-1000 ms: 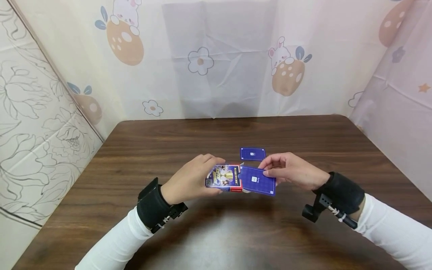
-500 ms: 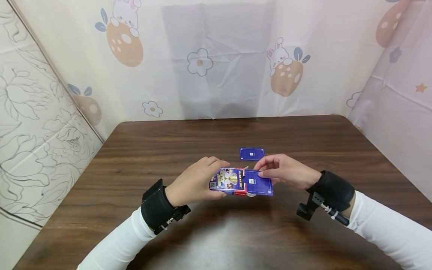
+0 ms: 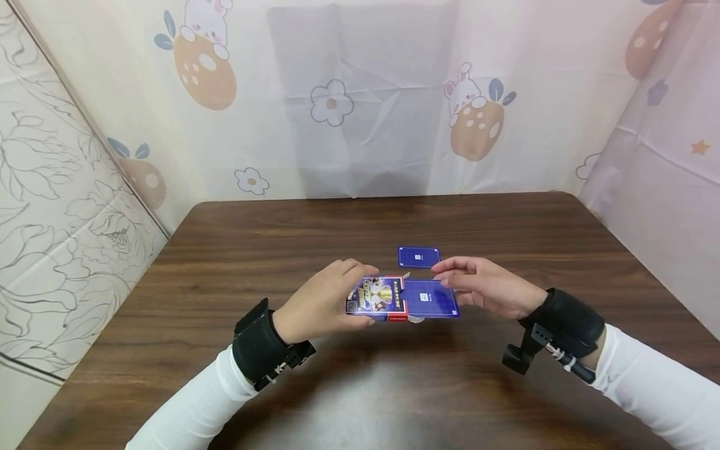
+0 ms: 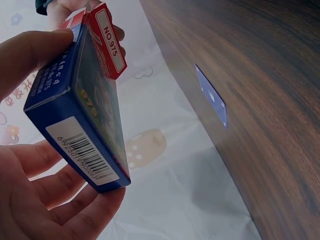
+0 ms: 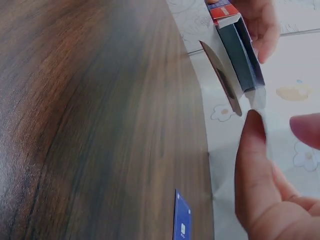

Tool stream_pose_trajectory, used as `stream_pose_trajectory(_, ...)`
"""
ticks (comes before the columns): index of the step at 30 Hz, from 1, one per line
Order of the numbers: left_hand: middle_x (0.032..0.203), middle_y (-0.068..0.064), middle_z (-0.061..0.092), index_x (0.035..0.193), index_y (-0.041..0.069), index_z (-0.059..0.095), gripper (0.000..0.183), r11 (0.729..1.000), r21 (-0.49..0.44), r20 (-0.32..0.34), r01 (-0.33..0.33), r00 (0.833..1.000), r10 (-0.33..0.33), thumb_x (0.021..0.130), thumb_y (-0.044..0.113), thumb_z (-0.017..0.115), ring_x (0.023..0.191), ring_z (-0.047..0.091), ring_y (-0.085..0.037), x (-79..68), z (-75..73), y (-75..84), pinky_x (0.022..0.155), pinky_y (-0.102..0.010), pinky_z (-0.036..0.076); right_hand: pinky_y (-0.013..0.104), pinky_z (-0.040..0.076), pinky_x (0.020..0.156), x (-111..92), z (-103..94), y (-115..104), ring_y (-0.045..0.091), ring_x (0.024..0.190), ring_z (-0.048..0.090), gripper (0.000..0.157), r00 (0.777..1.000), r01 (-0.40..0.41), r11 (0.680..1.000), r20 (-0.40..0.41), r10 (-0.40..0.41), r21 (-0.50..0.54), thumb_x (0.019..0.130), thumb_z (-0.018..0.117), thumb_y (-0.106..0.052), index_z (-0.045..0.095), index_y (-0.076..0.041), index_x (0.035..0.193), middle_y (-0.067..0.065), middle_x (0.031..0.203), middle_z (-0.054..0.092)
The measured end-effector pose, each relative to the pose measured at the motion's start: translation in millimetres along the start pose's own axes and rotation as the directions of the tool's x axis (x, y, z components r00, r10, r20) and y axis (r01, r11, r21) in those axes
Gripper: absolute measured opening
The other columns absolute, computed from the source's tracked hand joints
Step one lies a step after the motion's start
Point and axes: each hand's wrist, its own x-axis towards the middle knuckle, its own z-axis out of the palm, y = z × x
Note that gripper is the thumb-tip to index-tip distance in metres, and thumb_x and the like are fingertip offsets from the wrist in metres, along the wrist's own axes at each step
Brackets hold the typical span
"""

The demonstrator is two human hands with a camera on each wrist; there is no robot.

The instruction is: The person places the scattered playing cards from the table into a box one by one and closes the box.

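My left hand (image 3: 323, 300) grips a small blue and red card box (image 3: 375, 297) with a trophy picture on its front. In the left wrist view, the thumb is on one side and the fingers on the other; the barcode end faces that camera. From the box's open right end a blue playing card (image 3: 432, 299) sticks out, back side up. My right hand (image 3: 489, 284) is at this card's right end, fingertips at its upper corner. The right wrist view shows its thumb (image 5: 306, 129) and index finger (image 5: 254, 160) spread apart.
Another blue card (image 3: 419, 257) lies on the dark wooden table (image 3: 270, 231), just beyond the box. A red flap (image 4: 106, 42) marked NO.975 stands out from the box's open end. A patterned cloth (image 3: 388, 150) hangs behind the table.
The card at the box mouth was tilted and now lines up with the box. My right fingers pinched it earlier; they have since spread and shifted right. The left hand keeps its grip.
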Motion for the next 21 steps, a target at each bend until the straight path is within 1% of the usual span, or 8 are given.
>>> stream_pose_trajectory(4, 0.109, -0.001, 0.052, 0.122, 0.009, 0.048, 0.066, 1.0, -0.003, -0.008, 0.011, 1.0, -0.011, 0.069, 0.038, 0.074, 0.092, 0.042, -0.011, 1.2, -0.7, -0.4, 0.075, -0.025, 0.039, 0.039, 0.043, 0.084, 0.5, -3.2, 4.3, 0.028, 0.098, 0.054, 0.041, 1.0, -0.015, 0.998, 0.027, 0.013, 0.061, 0.095, 0.046, -0.016, 0.031, 0.009, 0.125, 0.02, 0.118, 0.045)
stream_pose_trajectory(8, 0.109, -0.001, 0.052, 0.121, 0.009, 0.049, 0.066, 1.0, 0.002, -0.017, 0.021, 1.0, -0.021, 0.069, 0.039, 0.074, 0.092, 0.043, -0.01, 1.8, -2.3, -0.4, 0.075, -0.024, 0.04, 0.04, 0.042, 0.086, 1.4, -4.8, 7.9, 0.028, 0.1, 0.053, 0.036, 0.998, -0.024, 0.995, 0.057, 0.019, 0.099, 0.095, 0.046, -0.013, 0.034, 0.006, 0.123, 0.019, 0.119, 0.044)
stream_pose_trajectory(11, 0.109, -0.001, 0.052, 0.122, 0.01, 0.048, 0.065, 1.0, 0.012, -0.011, 0.02, 1.0, -0.02, 0.07, 0.04, 0.074, 0.092, 0.042, -0.01, 2.5, -2.5, -0.7, 0.075, -0.024, 0.04, 0.04, 0.041, 0.087, 1.1, -5.8, 8.1, 0.029, 0.102, 0.052, 0.033, 0.998, -0.016, 0.993, 0.064, 0.009, 0.118, 0.094, 0.047, -0.009, 0.035, 0.004, 0.122, 0.02, 0.119, 0.044)
stream_pose_trajectory(16, 0.11, -0.001, 0.052, 0.122, 0.009, 0.048, 0.066, 1.0, 0.011, 0.002, 0.021, 1.0, -0.021, 0.069, 0.04, 0.074, 0.092, 0.042, -0.01, 3.0, -1.7, -1.1, 0.075, -0.024, 0.04, 0.04, 0.042, 0.086, 2.2, -4.7, 3.6, 0.028, 0.1, 0.054, 0.032, 1.0, -0.005, 0.994, 0.03, 0.002, 0.113, 0.091, 0.051, -0.006, 0.038, 0.003, 0.119, 0.018, 0.114, 0.052)
stream_pose_trajectory(21, 0.109, -0.001, 0.053, 0.122, 0.009, 0.048, 0.067, 1.0, 0.009, 0.008, 0.021, 1.0, -0.021, 0.069, 0.041, 0.074, 0.092, 0.043, -0.01, 3.5, -1.0, -1.4, 0.075, -0.024, 0.04, 0.041, 0.042, 0.085, 6.0, 2.0, 0.0, 0.028, 0.101, 0.053, 0.031, 1.0, 0.001, 0.998, -0.009, 0.0, 0.063, 0.09, 0.054, -0.007, 0.041, 0.003, 0.116, 0.018, 0.113, 0.052)
